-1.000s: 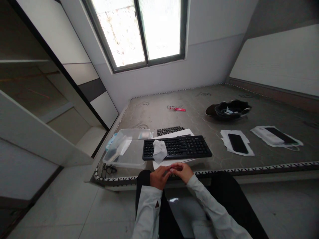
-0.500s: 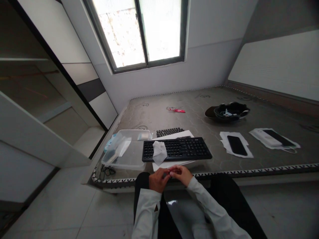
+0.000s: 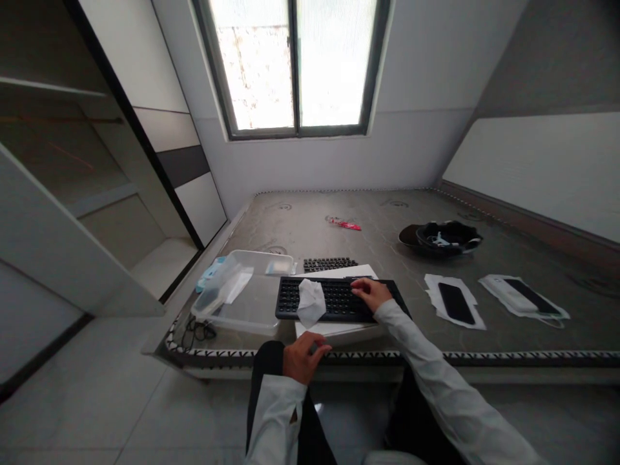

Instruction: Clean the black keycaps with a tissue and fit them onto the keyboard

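Note:
The black keyboard (image 3: 339,310) lies on a white box (image 3: 334,330) at the near edge of the mattress. A crumpled white tissue (image 3: 310,302) rests on its left half. My right hand (image 3: 374,295) is over the right-hand part of the keys, fingertips brought together; anything between them is too small to make out. Below the tissue, over my left knee, my left hand (image 3: 303,358) has thumb and fingers curled toward each other, and what they pinch cannot be told. Behind the keyboard stands a row of loose black keycaps (image 3: 329,263).
A clear plastic tub (image 3: 261,316) with white packets sits at left, black cable (image 3: 198,332) beside it. To the right are a phone (image 3: 456,303) on a white cloth, another cloth with devices (image 3: 523,297), and a cap (image 3: 448,237). A red packet (image 3: 346,224) lies farther back.
My hands were together in front of the box. The right hand has moved forward and right onto the keyboard; the left has stayed low near my knee. The view has tilted slightly.

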Available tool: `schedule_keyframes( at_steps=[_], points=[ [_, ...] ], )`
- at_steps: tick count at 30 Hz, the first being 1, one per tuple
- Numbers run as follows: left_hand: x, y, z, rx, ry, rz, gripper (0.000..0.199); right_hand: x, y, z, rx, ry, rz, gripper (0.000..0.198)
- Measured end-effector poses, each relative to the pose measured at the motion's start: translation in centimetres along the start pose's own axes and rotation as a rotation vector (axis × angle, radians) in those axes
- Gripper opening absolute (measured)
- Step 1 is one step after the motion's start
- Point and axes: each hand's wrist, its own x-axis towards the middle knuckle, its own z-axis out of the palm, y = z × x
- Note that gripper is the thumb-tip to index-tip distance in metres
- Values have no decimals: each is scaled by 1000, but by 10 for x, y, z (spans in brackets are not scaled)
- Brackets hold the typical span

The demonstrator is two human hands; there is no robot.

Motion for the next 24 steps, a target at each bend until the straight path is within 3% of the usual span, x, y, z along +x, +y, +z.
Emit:
schedule_keyframes(
  at_steps=[7,14,24],
  points=[
    [1,-1,-4,-9,-22,-6,15,62,5,7,-232,-127,-49,17],
    [0,-8,-4,-25,-1,12,13,70,9,12,-357,-218,-93,21],
    [1,-5,-5,-9,14,30,8,74,11,12,-376,-248,-134,20]
  ],
)
